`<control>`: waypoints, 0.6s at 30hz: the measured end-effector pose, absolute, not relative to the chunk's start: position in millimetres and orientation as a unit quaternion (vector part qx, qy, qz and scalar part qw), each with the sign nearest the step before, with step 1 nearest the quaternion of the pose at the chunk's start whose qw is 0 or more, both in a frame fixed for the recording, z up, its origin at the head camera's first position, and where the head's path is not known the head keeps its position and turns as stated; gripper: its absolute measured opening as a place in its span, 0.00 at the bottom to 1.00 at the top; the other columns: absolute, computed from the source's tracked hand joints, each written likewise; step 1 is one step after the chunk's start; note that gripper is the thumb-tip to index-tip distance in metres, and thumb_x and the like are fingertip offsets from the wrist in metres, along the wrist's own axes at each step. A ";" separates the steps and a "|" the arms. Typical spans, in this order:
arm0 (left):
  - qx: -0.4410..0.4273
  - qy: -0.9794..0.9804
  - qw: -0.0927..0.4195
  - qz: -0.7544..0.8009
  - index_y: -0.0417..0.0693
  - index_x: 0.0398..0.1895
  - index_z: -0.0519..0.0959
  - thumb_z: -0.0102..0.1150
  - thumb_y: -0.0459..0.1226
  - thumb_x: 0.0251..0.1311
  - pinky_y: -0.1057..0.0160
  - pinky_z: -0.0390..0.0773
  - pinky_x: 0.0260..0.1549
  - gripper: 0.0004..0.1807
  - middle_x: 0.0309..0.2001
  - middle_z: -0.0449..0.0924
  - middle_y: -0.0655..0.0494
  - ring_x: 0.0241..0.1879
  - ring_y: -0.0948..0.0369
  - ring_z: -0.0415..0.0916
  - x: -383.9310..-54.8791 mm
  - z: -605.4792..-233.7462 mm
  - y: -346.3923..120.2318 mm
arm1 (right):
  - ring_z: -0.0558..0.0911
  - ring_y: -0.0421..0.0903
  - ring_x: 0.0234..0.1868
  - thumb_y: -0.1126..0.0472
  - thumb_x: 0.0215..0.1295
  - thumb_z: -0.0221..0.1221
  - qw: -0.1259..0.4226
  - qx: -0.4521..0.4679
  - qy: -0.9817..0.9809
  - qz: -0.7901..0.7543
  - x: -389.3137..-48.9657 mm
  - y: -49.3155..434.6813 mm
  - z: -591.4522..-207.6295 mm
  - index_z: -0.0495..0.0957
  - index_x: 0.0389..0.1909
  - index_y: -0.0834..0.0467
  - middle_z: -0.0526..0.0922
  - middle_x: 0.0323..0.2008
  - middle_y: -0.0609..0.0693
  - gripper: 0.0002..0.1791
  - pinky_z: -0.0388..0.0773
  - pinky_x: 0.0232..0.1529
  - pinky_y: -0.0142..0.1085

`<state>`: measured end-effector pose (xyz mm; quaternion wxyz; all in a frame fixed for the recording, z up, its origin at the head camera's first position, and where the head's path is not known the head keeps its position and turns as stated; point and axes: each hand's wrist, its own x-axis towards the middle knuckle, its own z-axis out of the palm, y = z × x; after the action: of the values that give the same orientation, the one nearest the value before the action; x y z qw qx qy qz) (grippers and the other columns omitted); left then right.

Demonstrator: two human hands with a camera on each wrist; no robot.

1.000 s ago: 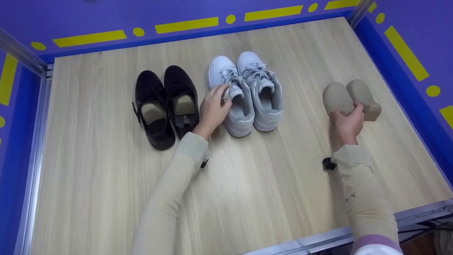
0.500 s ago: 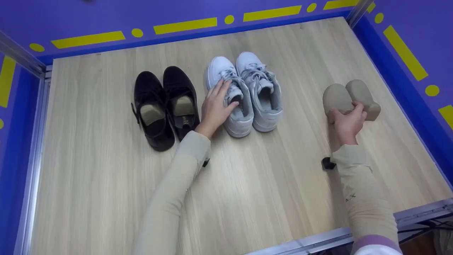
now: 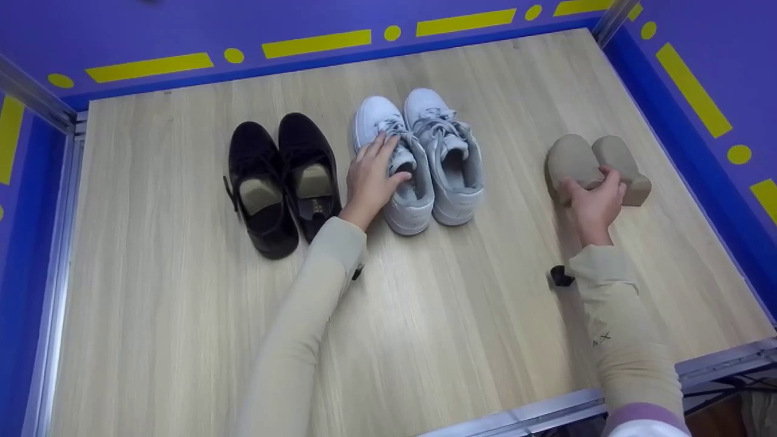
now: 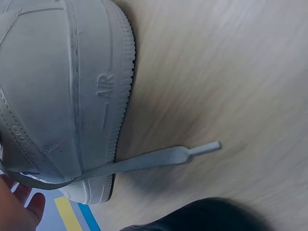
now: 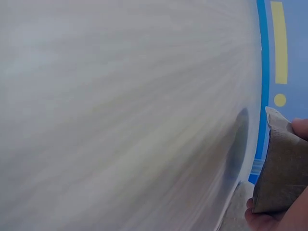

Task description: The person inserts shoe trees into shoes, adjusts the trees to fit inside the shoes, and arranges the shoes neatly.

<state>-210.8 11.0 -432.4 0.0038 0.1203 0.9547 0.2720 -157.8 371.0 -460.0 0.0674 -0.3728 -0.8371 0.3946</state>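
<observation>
From where I stood, the work surface was a pale wood-grain board (image 3: pixel 473 334) bounded by blue-purple panels (image 3: pixel 334 18) printed with yellow bars and dots. The person's left hand (image 3: pixel 371 182) rested on the left white lace-up sneaker (image 3: pixel 410 215) near the middle of the board; its fingers were spread over the laces, with the thumb extended across the shoe opening, and no firm grip was evident. The right white lace-up sneaker (image 3: pixel 458 206) stood directly alongside, toe likewise toward the back panel. At the left wrist, a flat grey lace (image 4: pixel 154 160) hung down the side of the left sneaker, its tip extending out over the board. The person's right hand (image 3: pixel 596 203) gripped the near end of the left matte beige, round-ended shoe-shaped piece (image 3: pixel 570 156) between thumb and fingers, on the right part of the board; whether that piece touched the board could not be confirmed. The right matte beige piece (image 3: pixel 616 155), which had a block-shaped near end, lay just beside it. Left of the sneakers, a pair of black lace-up shoes (image 3: pixel 261 230) stood side by side, each containing a beige insert (image 3: pixel 260 193).
</observation>
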 end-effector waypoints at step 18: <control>0.162 0.962 -0.071 0.205 0.52 0.48 0.75 0.54 0.48 0.54 0.56 0.66 0.53 0.20 0.59 0.68 0.54 0.57 0.56 0.64 -216.6 -425.8 9.5 | 0.61 0.48 0.61 0.42 0.47 0.58 0.064 -0.350 -0.850 0.387 -161.6 362.8 -445.6 0.56 0.63 0.48 0.58 0.62 0.54 0.41 0.58 0.61 0.39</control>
<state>-216.6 9.5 -425.8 -0.0715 0.1622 0.9625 0.2054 -161.6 362.8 -445.6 0.0644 -0.3503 -0.8503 0.3875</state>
